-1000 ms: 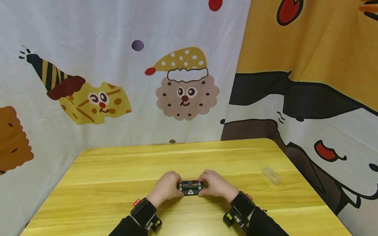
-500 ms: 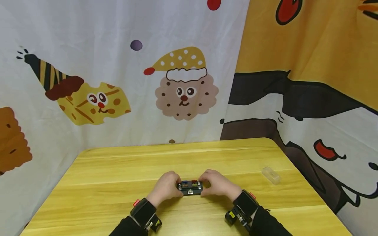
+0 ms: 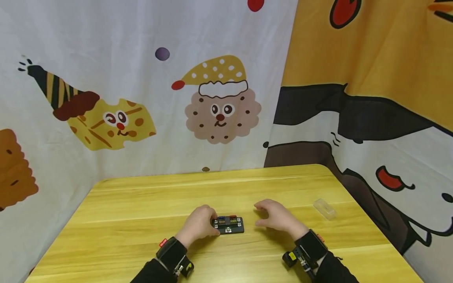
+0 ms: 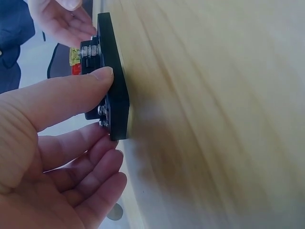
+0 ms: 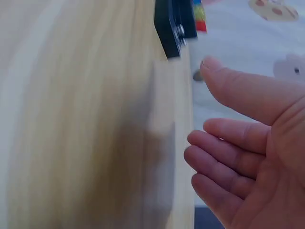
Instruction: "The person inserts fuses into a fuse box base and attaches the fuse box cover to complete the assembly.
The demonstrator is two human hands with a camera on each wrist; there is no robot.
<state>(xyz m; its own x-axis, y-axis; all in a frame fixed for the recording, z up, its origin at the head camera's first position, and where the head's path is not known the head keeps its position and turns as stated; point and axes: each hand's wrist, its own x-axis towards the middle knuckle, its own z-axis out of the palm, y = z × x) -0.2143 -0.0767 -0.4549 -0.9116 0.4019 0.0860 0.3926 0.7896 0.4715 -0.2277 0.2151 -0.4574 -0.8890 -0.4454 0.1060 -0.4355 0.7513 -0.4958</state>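
A small black fuse block [image 3: 230, 226] with blue, red and yellow blade fuses and metal screw terminals sits on the table, centred in the head view. My left hand [image 3: 199, 223] holds its left end. In the left wrist view the thumb [image 4: 90, 86] presses the near edge of the base, with the fingers on the far side. To the right, apart from the block, my right hand [image 3: 279, 218] holds nothing, its thumb and fingers spread with a gap between them. The right wrist view shows the block's end beyond that thumb [image 5: 233, 90].
A clear plastic cover [image 3: 324, 209] lies on the right part of the wooden table [image 3: 148, 204]. Behind the table hangs a cartoon-printed curtain [image 3: 141, 78]. Each wrist wears a black strap with a camera.
My right hand has let go of the fuse block's right end and moved off to the right. The left hand and the block stay in place.
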